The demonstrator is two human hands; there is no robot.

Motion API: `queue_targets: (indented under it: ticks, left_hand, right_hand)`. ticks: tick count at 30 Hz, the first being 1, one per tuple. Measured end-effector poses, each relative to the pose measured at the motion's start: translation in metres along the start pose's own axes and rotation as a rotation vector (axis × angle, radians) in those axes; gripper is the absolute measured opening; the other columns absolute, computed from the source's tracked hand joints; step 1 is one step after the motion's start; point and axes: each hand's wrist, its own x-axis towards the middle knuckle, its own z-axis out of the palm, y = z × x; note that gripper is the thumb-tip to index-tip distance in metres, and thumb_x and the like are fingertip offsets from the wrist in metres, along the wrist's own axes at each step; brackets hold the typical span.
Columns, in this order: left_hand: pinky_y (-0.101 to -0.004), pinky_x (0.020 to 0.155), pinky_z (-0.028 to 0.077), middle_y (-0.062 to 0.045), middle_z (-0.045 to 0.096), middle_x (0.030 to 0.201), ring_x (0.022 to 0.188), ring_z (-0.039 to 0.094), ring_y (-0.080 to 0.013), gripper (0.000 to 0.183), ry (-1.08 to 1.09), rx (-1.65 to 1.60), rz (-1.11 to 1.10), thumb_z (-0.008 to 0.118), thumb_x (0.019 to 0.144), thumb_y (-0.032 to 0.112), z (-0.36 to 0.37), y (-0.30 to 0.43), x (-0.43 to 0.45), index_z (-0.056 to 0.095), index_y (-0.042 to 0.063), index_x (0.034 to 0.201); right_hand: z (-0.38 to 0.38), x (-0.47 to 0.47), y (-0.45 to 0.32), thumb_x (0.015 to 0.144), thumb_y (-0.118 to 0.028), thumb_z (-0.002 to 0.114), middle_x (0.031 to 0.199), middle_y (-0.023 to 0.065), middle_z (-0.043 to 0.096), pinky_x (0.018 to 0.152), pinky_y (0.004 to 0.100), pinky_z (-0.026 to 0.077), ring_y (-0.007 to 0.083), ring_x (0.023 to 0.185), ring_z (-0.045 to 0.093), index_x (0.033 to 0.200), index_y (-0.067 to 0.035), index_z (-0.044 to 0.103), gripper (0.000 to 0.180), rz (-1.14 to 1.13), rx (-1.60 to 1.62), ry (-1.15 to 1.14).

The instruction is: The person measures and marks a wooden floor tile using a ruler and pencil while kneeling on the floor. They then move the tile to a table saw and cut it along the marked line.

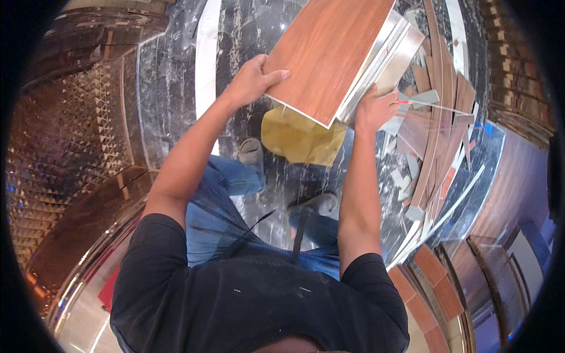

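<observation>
My left hand (258,81) grips the near left corner of a reddish-brown wood-grain plank (324,57), thumb on top and fingers beneath. White edging shows along the plank's near end. Along its right side lies a silvery metal bar or profile (399,55). My right hand (375,108) is against the metal's near right side, fingers curled. A slim pale rod with a red part (402,102) sticks out to the right beside those fingers; whether they hold it is unclear. Under the plank's near end, a yellow sheet or pad (304,137) lies on the dark marbled floor (238,53).
Brown and grey plank offcuts (437,132) are heaped on the right. A long white strip (459,207) runs beside them. My shoes (250,154) stand near the yellow sheet. On the left is a studded brown panel (88,114); reddish tiles (423,304) lie at lower right.
</observation>
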Motion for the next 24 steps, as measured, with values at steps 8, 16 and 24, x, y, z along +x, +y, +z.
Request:
queue_targets:
  ticks: [8,16,24]
  left_hand:
    - [-0.0313,0.086,0.055,-0.012,0.072,0.109,0.098,0.068,-0.0152,0.057,0.082,0.032,0.19,0.075,0.096,0.039,0.004,-0.025,0.03,0.061,-0.006,0.128]
    - [-0.0321,0.1,0.05,-0.011,0.07,0.121,0.109,0.065,-0.0161,0.059,0.051,-0.109,0.219,0.069,0.101,0.033,0.001,-0.012,0.026,0.054,-0.005,0.143]
    - [-0.0364,0.096,0.052,-0.016,0.072,0.119,0.108,0.067,-0.0207,0.052,0.134,-0.104,0.201,0.068,0.1,0.033,0.053,-0.017,0.036,0.06,-0.004,0.136]
  right_hand:
    - [0.002,0.025,0.006,0.105,-0.042,0.051,0.118,0.0413,0.062,0.1,0.0557,0.047,0.0552,0.114,0.06,0.129,0.014,0.047,0.061,0.179,0.25,-0.419]
    - [0.006,0.096,0.075,0.107,-0.048,0.042,0.119,0.0396,0.064,0.098,0.0593,0.047,0.0567,0.112,0.061,0.124,0.007,0.057,0.06,-0.039,0.172,-0.422]
    - [0.004,0.139,0.099,0.104,-0.028,0.047,0.109,0.0371,0.066,0.097,0.0605,0.048,0.0539,0.104,0.064,0.118,0.005,0.062,0.039,-0.212,-0.008,-0.356]
